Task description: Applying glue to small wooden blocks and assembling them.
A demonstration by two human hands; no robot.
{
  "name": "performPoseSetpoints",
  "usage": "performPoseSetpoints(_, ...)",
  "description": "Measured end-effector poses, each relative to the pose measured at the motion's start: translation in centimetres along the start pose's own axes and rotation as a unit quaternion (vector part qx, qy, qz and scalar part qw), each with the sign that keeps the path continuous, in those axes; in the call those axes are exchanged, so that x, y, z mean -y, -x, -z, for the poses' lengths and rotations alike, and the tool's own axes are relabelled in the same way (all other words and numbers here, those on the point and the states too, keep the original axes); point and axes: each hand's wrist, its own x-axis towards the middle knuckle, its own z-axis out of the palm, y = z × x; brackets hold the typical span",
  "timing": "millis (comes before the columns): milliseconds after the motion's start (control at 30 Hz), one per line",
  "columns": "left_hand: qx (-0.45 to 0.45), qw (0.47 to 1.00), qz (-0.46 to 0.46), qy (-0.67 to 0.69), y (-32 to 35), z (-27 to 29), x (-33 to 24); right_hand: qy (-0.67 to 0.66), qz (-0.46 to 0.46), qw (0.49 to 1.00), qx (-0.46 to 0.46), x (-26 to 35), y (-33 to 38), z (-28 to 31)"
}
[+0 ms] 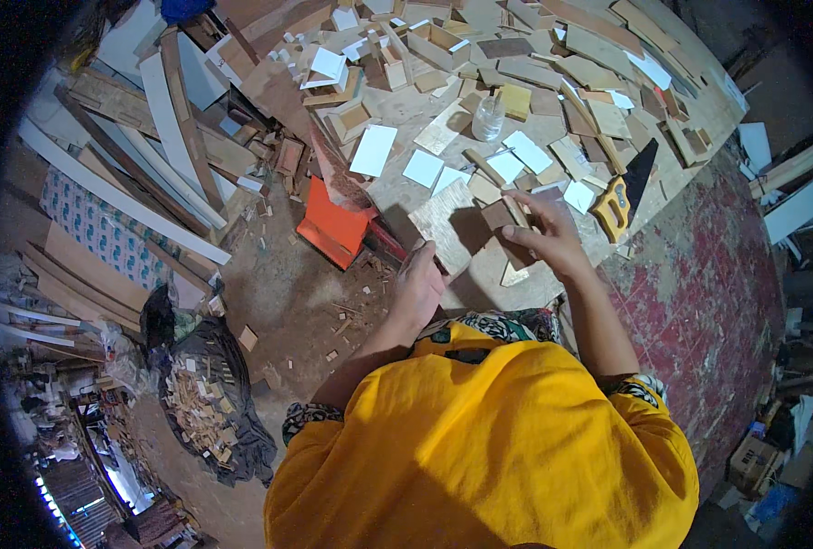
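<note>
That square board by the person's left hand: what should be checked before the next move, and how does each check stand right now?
1. Left hand in contact with the square board: ok, it rests at the board's lower edge.
2. Right hand holding a small wood piece: ok, fingers lie on it, though the grip is partly hidden.
3. Handsaw away from both hands: ok, it lies to the right of them.
4. Clear bottle upright: ok.
5. Free bench surface near the board: not ok, offcuts crowd it.
6. Board lying flat: cannot tell.
</note>
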Motion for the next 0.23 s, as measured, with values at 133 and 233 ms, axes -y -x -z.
performPoseSetpoints(133, 0.019, 0.998, -0.052, 0.011, -0.1, -0.4, 0.8, 0.094, 0.104, 0.989, -0.051, 1.4, -0.4, -2.3)
performPoseSetpoints(233, 0.056, 0.991, -0.105, -0.066, -0.2, 0.3, 1.4, 0.13, 0.136, 0.978, -0.091, 1.6, -1.0, -4.0)
